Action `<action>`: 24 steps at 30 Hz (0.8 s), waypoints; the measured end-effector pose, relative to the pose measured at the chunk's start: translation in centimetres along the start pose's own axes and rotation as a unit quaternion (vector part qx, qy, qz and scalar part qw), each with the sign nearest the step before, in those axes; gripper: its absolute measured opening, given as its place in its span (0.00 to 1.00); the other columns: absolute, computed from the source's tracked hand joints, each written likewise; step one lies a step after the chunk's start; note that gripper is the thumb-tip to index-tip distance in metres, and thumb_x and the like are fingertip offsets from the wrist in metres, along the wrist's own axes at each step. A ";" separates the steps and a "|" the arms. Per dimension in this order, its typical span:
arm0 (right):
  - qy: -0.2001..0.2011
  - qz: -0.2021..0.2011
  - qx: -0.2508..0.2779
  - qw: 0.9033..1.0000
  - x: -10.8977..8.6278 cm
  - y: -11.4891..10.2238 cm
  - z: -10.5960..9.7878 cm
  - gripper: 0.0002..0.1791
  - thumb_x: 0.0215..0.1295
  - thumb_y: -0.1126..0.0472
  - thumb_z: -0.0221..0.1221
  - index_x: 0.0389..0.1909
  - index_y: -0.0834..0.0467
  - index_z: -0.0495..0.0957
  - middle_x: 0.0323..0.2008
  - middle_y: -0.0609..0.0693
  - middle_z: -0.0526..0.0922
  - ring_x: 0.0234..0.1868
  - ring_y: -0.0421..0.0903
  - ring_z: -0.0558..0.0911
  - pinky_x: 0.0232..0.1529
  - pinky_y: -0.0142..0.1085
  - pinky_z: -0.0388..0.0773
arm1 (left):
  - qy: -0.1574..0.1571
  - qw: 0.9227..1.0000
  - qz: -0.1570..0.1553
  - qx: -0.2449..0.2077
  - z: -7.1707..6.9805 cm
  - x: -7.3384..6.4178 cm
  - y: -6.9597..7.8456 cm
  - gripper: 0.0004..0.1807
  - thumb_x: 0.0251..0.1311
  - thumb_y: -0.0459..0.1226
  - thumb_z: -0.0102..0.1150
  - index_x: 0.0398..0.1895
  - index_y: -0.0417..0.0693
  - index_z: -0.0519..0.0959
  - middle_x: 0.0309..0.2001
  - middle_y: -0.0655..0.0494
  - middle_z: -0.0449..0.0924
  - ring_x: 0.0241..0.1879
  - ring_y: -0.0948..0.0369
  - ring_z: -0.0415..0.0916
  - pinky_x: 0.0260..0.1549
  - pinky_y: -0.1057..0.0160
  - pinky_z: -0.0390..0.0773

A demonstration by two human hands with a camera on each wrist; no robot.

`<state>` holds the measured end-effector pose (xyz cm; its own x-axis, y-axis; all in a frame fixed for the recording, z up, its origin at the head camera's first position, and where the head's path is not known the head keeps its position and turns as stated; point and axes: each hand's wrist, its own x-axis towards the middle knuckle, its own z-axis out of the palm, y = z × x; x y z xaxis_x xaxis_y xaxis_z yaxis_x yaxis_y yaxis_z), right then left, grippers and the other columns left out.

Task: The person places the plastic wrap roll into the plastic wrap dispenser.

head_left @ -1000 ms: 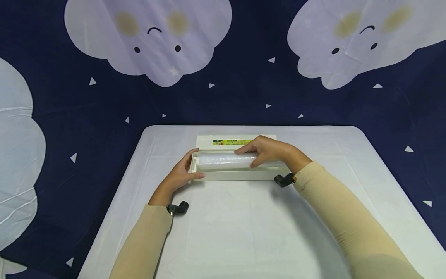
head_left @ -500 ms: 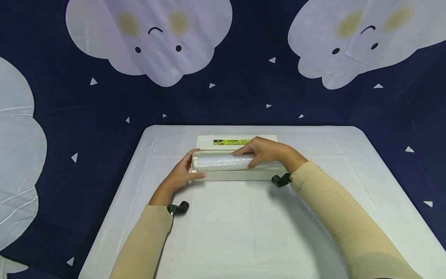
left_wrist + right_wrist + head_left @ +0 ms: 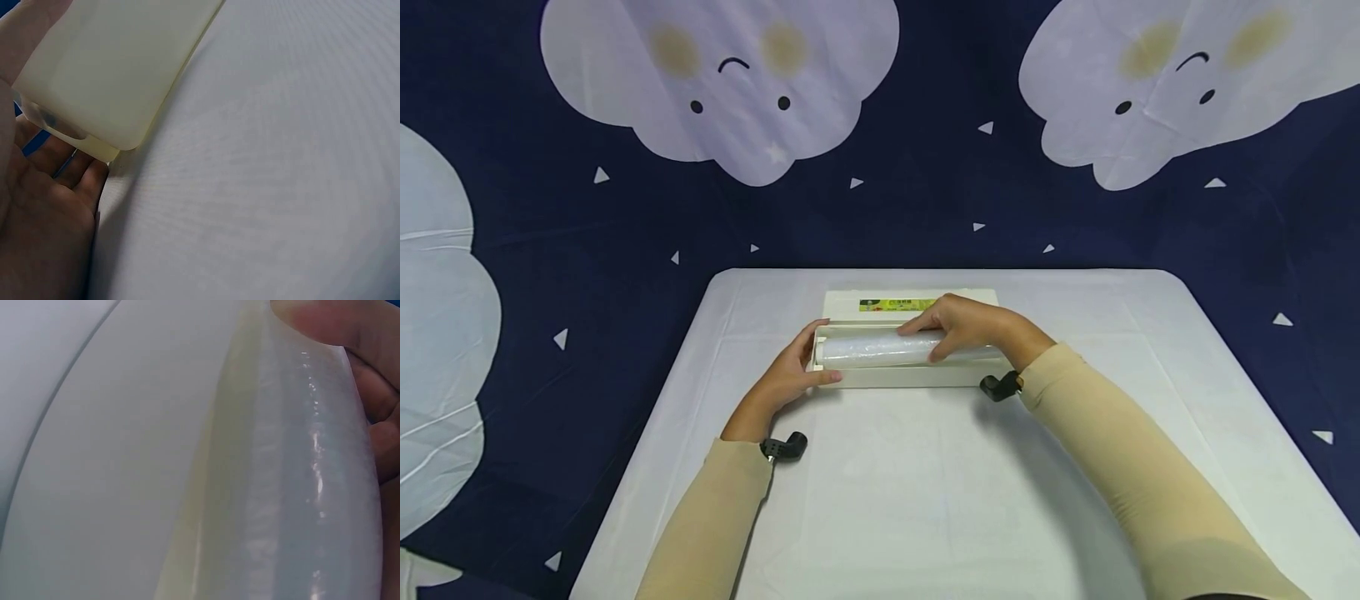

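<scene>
A long off-white plastic wrap box [image 3: 910,378] lies crosswise near the table's far side, its lid [image 3: 842,304] folded back behind it. Inside sits a roll of plastic wrap [image 3: 872,351], clear and shiny. My left hand [image 3: 790,371] grips the box's left end, thumb at the front and fingers at the far side. In the left wrist view the fingers curl around the end of the box [image 3: 119,69]. My right hand [image 3: 973,325] holds the roll from above, right of its middle. The right wrist view shows the thumb against the roll [image 3: 319,469]; its right end is partly hidden.
A white cloth covers the table [image 3: 880,500], whose rounded far corners meet a dark blue backdrop [image 3: 925,217] printed with clouds and small triangles. On the lid is a yellow-green label [image 3: 891,305], partly covered by my right hand.
My right hand has shifted slightly left, and the roll has slid a little left toward the box's left end. My left hand and the box have stayed in place.
</scene>
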<state>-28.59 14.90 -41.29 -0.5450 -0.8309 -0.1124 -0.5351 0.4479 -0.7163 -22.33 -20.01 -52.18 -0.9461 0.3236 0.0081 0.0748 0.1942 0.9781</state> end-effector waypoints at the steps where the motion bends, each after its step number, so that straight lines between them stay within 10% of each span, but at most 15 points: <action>1: -0.001 -0.001 0.001 1.000 0.1 0.0 0.0 0.36 0.51 0.75 0.77 0.65 0.59 0.83 0.61 0.50 0.83 0.62 0.43 0.80 0.63 0.40 0.75 | 0.000 1.000 -0.001 0.000 0.0 0.0 0.0 0.56 0.53 0.36 0.84 0.82 0.60 0.59 0.77 0.53 0.64 0.76 0.53 0.58 0.73 0.45 0.56; 24: -0.004 0.037 -0.001 0.999 0.5 1.1 0.7 0.38 0.53 0.73 0.77 0.67 0.53 0.82 0.64 0.47 0.81 0.61 0.43 0.81 0.62 0.39 0.76 | -0.004 1.000 0.000 -0.009 0.1 0.0 0.0 0.57 0.53 0.32 0.83 0.83 0.58 0.58 0.76 0.50 0.65 0.73 0.51 0.63 0.72 0.46 0.59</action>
<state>-28.96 14.73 -42.64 -0.5784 -0.7977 -0.1706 -0.4939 0.5089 -0.7051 -22.33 -19.90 -52.19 -0.9439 0.3303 0.0066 0.0690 0.1775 0.9817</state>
